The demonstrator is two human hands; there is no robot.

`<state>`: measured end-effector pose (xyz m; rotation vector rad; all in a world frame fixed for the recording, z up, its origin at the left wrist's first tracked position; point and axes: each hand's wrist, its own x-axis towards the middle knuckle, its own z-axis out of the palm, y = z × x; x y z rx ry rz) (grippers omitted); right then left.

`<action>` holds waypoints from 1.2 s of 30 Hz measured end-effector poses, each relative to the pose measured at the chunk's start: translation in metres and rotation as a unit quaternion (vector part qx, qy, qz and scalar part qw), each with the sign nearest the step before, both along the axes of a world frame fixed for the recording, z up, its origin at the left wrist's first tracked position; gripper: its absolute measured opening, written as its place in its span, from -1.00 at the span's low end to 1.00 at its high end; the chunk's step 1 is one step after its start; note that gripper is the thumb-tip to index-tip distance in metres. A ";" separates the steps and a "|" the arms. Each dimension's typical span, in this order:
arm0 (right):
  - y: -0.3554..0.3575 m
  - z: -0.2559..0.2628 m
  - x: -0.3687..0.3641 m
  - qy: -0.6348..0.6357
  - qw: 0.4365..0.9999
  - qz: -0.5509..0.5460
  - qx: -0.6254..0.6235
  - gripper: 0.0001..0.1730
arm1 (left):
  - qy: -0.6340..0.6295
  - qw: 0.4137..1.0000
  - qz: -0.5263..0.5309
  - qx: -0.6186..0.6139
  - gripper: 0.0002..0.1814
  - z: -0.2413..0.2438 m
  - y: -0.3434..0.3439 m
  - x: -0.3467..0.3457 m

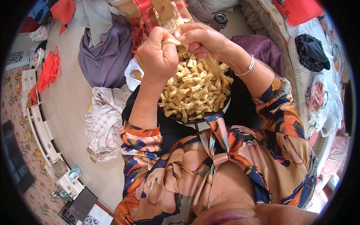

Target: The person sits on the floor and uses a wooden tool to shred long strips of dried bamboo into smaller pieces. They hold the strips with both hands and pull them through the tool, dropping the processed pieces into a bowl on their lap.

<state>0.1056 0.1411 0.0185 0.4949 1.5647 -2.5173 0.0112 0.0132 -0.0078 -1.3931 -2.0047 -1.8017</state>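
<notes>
Between my two hands a pale yellow strip of dried plant leaf or husk (183, 48) is bent into a loop. My left hand (159, 53) is closed in a fist around one end of it. The thumb and fingers of my right hand (198, 39) pinch the other side, and a length of strip hangs below that hand. Beneath both hands, a dark round basin (229, 97) in my lap holds a heap of small knotted pieces (194, 90) of the same yellow material. Longer loose strips (223, 74) lie over the heap's right side.
A steel-topped flask (220, 20) and a shoe (199, 10) stand beyond my hands. Cloth-covered bundles (105, 57) sit at left, with pale patterned cloth (105, 121) nearer me. A white plastic bag (133, 73) is beside the basin. A covered bed or sofa (299, 84) runs along the right.
</notes>
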 end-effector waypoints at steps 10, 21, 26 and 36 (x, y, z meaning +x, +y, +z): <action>0.020 -0.016 0.002 0.091 0.993 0.058 -0.039 -0.82 | -0.336 0.937 -0.056 -0.073 -0.87 0.014 -0.002 0.007; 0.014 -0.014 0.003 0.128 0.983 0.031 -0.125 -0.87 | -0.154 0.970 -0.161 -0.094 -0.93 0.018 -0.014 -0.005; 0.008 -0.007 0.002 0.118 0.992 0.004 -0.045 -0.82 | -0.243 0.942 -0.174 -0.153 -0.84 0.018 -0.015 -0.007; 0.047 0.008 0.026 0.235 0.921 -0.011 0.310 -0.81 | -0.551 0.741 -0.381 0.043 -0.67 0.021 -0.032 -0.006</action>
